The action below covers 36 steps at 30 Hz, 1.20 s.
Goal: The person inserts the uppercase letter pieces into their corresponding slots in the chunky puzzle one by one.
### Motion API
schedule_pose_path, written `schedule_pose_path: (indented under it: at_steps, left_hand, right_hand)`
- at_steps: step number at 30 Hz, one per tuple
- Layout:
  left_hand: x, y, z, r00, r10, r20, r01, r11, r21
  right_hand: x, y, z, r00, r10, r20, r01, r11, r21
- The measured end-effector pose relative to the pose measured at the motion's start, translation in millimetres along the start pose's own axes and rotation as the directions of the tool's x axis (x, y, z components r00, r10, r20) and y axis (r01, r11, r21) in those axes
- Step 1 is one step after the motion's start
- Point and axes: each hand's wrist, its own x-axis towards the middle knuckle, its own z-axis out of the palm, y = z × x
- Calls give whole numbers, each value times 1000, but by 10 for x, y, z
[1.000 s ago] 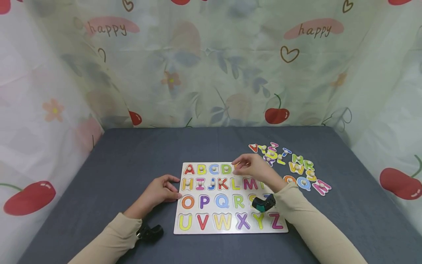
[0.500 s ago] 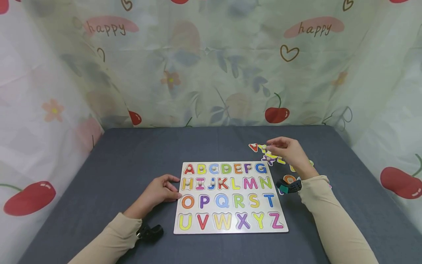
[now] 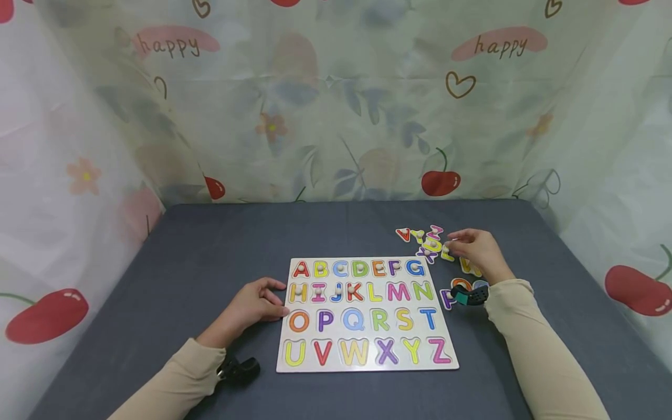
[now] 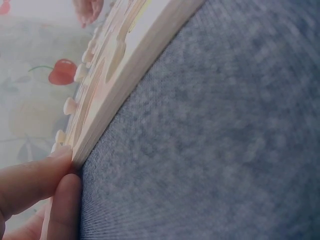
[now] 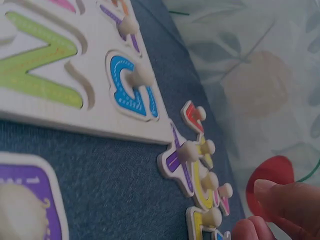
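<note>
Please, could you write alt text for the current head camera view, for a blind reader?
A person's right hand is over loose letter pieces beside an alphabet board, and the left hand touches the board's left edge. Knobbed pieces A to K sit in the board, which lies on a dark cloth.

One board (image 3: 367,321), eleven seated letters (image 3: 321,269) — at least ten loose letters (image 3: 403,234) — two hands (image 3: 259,302), two wrist cameras (image 3: 240,371).
</note>
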Motion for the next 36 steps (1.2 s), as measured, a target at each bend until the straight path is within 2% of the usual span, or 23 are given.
schedule_pose_path:
  at_steps: [2, 5, 20, 28, 36]
  left_hand:
    - [-4, 1, 1, 1000, 1, -2, -1, 1000, 6]
    - [3, -4, 6, 1000, 0, -6, 0, 1000, 4]
    - [15, -20, 6, 1000, -1, -4, 1, 1000, -2]
    - [-6, -4, 6, 1000, 3, -3, -3, 1000, 7]
    - [-7, 8, -1, 1000, -5, -6, 5, 1000, 13]
  right_hand:
    - [-118, -113, -19, 999, 21, 26, -20, 999, -26]
    - [-177, -174, -37, 998, 41, 57, -37, 997, -69]
    - [-57, -87, 1, 997, 49, 62, -34, 976, -216]
    - [-67, -127, -15, 995, 56, 79, -38, 976, -213]
    - [-106, -158, -47, 999, 38, 33, -33, 986, -164]
